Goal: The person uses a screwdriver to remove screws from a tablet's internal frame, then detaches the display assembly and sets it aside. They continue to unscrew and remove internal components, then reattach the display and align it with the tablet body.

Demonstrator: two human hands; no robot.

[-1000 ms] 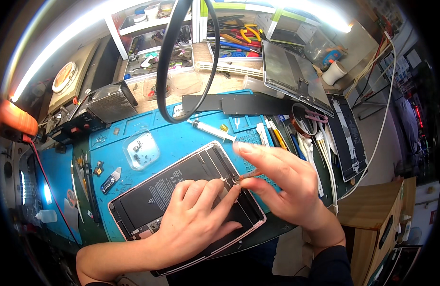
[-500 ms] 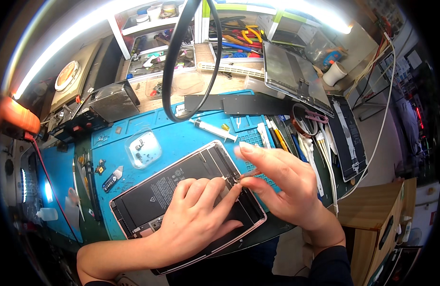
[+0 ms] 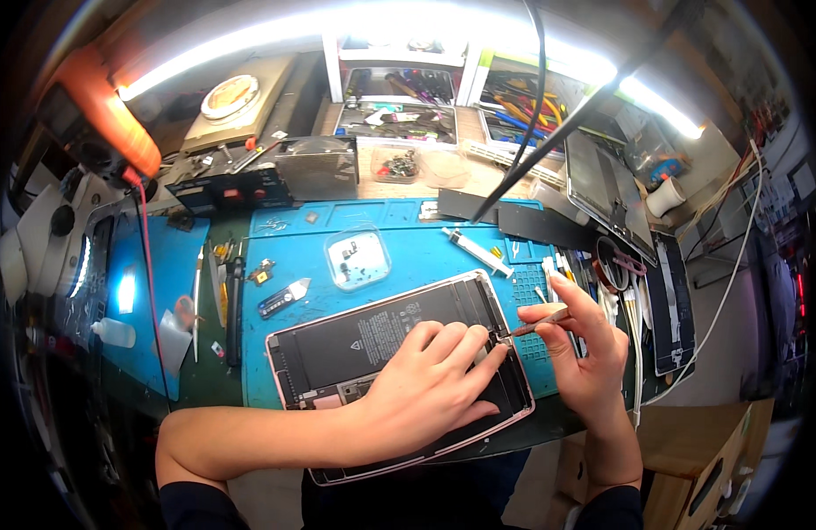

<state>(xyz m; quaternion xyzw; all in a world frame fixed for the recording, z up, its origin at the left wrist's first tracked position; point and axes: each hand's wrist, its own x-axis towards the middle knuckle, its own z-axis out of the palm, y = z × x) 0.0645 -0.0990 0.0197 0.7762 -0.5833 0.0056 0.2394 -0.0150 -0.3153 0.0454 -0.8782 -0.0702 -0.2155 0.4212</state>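
Observation:
An opened tablet (image 3: 337, 344) with a pink frame lies tilted on the blue mat, its black battery and inner parts exposed. My left hand (image 3: 434, 375) rests across it, fingers spread, with the index fingertip pressing near the right end. Between thumb and fingers, my right hand (image 3: 589, 344) pinches a slim, pointed tool (image 3: 543, 323); its exact kind is hard to make out. The tool's tip meets the small parts by the tablet's right edge, close to my left index finger. Part of the battery is hidden under my left hand.
Beyond the tablet are a clear dish (image 3: 358, 258) of small parts, a syringe (image 3: 478, 252) and a utility knife (image 3: 284, 299). Several tools stand to the right. A dark cable (image 3: 584, 110) hangs across the upper view. An orange multimeter (image 3: 98, 115) is at upper left.
The view has shifted, so the bench sits farther right in the picture. My right hand has lowered its fingers around the tool, which shows more now. My left hand stays on the tablet.

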